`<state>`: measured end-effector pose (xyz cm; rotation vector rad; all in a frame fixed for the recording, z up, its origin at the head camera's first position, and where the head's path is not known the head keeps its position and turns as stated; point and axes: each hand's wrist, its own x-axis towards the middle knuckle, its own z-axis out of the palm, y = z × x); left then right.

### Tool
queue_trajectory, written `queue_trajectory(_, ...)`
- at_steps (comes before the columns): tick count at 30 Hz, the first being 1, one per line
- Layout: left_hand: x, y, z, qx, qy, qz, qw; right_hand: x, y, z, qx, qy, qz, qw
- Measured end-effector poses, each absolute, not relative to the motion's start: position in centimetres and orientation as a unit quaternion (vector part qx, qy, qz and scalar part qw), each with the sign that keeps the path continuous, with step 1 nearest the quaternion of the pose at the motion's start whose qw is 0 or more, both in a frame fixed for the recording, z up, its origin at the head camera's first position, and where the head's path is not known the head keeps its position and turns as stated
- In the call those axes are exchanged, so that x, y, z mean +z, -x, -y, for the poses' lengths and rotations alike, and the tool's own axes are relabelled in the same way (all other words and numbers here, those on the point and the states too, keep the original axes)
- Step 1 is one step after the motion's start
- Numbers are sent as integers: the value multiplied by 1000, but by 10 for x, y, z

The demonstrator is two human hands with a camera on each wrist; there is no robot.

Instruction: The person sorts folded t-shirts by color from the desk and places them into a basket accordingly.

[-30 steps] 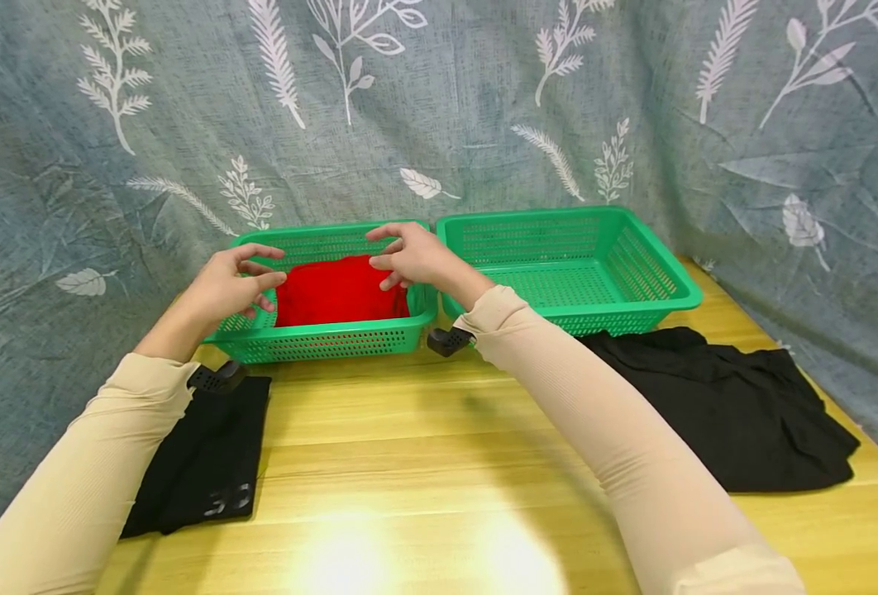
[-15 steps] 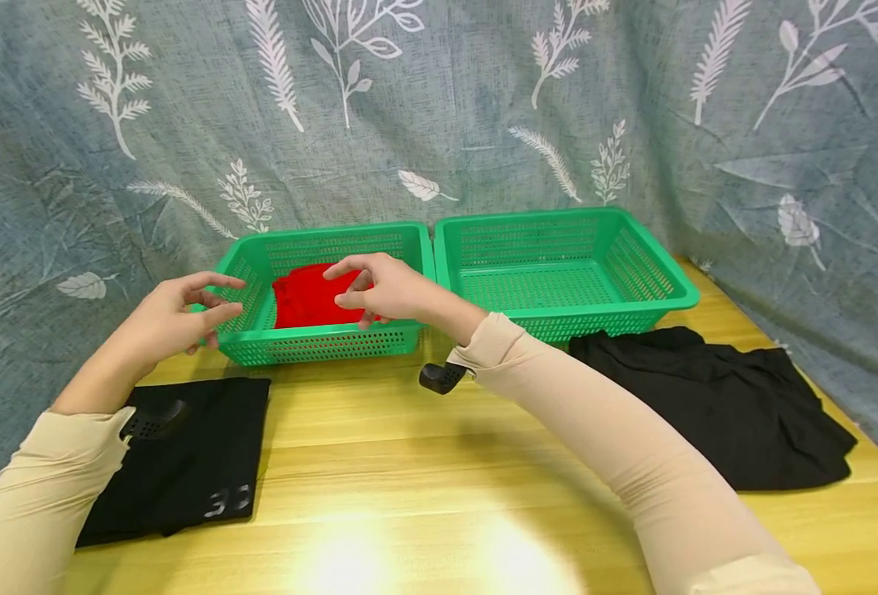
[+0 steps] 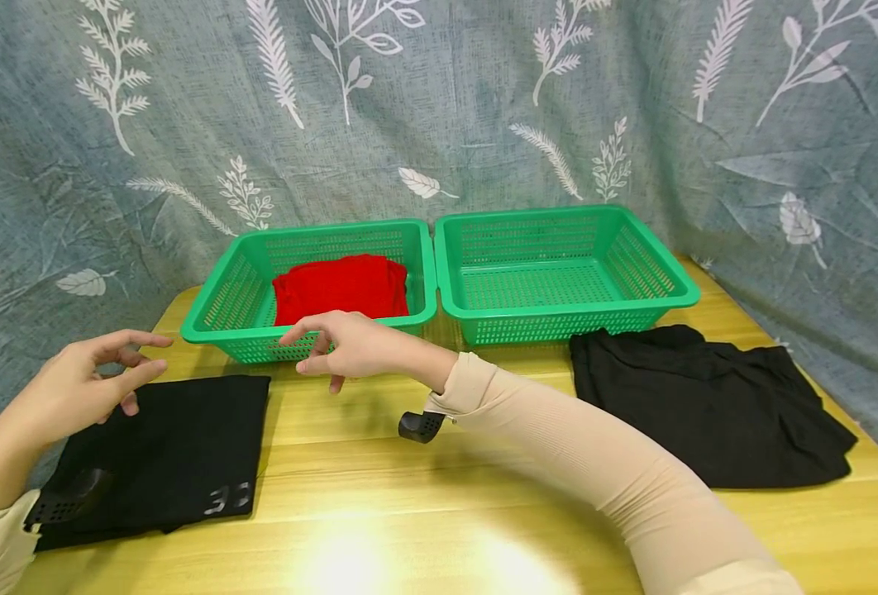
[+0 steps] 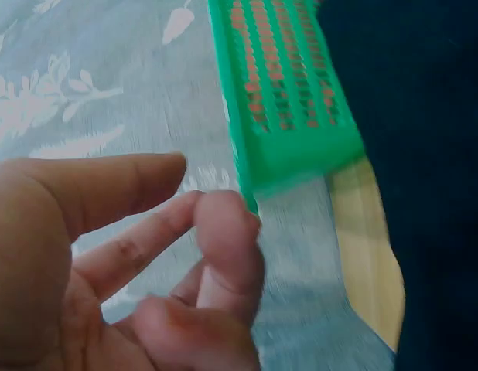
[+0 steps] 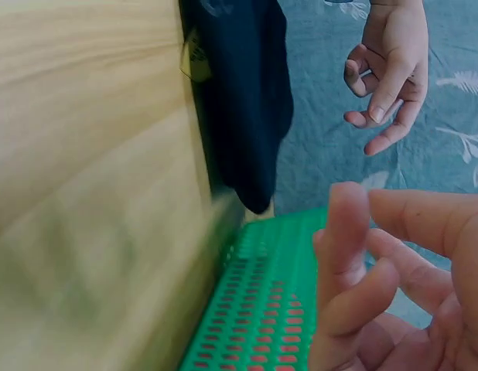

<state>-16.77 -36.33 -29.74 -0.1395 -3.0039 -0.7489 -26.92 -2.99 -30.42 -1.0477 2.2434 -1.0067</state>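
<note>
In the head view my left hand (image 3: 85,384) hovers over the far left part of a folded black cloth (image 3: 186,438) with pale marks on its lower corner. Its fingers are loosely bent and hold nothing. My right hand (image 3: 345,345) hangs in the air before the left green basket (image 3: 219,335), also holding nothing, thumb and fingers apart. Inside that basket lies a folded red cloth (image 3: 342,285). The left wrist view shows the left hand's loosely curved fingers (image 4: 227,239) with the dark cloth at the right. Both hands appear in the right wrist view.
A second green basket (image 3: 569,312) stands beside the first, with bare mesh showing inside. Another black garment (image 3: 714,405) lies rumpled on the wooden table (image 3: 379,487) at the right. A patterned grey-blue curtain (image 3: 476,99) hangs behind.
Both hands have drawn back from over the left basket. The left moved left and down above the folded black cloth; the right came nearer and lower. The red cloth stays in the basket.
</note>
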Motion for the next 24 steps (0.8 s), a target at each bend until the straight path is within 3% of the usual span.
queue_trajectory(8, -326, 139, 397, -183, -29, 982, 38, -331, 257, 54, -313, 413, -814, 262)
queue_trajectory(20, -366, 110, 433, -194, -104, 970, 106, -360, 238, 87, -286, 417, -805, 310)
queue_trajectory(24, -382, 106, 445, -197, -134, 967, 85, -364, 235, 91, -284, 419, -802, 318)
